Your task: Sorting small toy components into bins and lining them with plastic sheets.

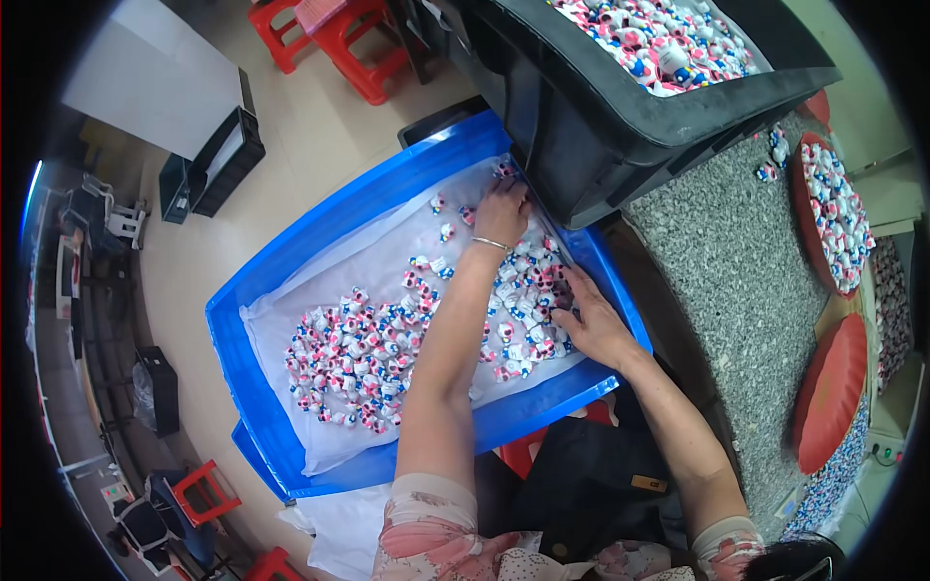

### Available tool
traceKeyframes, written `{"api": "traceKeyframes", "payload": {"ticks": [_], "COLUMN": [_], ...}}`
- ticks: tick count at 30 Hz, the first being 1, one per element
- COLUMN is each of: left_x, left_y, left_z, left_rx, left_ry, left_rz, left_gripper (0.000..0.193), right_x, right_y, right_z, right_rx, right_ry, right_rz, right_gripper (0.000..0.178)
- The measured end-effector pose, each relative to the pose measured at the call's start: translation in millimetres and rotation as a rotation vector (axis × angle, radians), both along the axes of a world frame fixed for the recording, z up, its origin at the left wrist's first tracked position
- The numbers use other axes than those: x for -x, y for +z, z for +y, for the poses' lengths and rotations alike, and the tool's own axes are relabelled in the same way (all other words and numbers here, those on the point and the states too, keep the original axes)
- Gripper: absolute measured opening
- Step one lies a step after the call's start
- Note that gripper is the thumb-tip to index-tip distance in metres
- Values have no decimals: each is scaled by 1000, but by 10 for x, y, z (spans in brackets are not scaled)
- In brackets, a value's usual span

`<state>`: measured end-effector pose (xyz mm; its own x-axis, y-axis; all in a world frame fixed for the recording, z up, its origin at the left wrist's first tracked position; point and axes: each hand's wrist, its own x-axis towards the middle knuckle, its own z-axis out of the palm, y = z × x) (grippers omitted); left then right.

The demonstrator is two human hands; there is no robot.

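Inside a blue plastic bin (320, 232) lined with white sheeting (320, 276) lie many small white, pink and blue figurines (354, 353). My left hand (505, 212), with a bracelet at the wrist, reaches to the bin's far corner. Its fingers stretch forward beside a few stray figurines there, and the fingertips partly hide against them. Along the right wall, my right hand (599, 326) rests at the edge of the pile. Its thumb and fingers are apart, touching figurines without a visible grip.
A large black crate (601, 145) holding more figurines stands at the far right of the bin. On the speckled stone counter (727, 261) are a red bowl (812, 218) full of figurines and a tilted red dish (831, 392). Red stools (358, 53) stand on the floor beyond.
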<state>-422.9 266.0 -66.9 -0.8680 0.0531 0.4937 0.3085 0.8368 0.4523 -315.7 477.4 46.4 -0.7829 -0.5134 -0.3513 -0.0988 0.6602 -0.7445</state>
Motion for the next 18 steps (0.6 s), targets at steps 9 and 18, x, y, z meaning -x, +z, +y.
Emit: {"api": "traceKeyframes", "payload": {"ticks": [9, 18], "left_x": [-576, -609], "left_y": [578, 532], "left_z": [410, 503], "left_rx": [40, -30], "left_ry": [-21, 74], "left_rz": [-301, -257], "left_gripper": [31, 28], "right_x": [30, 26], "right_y": [-76, -181], "right_z": [61, 31], "right_rx": [55, 3], "right_ry": [-26, -32], "right_rz": [-6, 62], "right_gripper": [64, 63]}}
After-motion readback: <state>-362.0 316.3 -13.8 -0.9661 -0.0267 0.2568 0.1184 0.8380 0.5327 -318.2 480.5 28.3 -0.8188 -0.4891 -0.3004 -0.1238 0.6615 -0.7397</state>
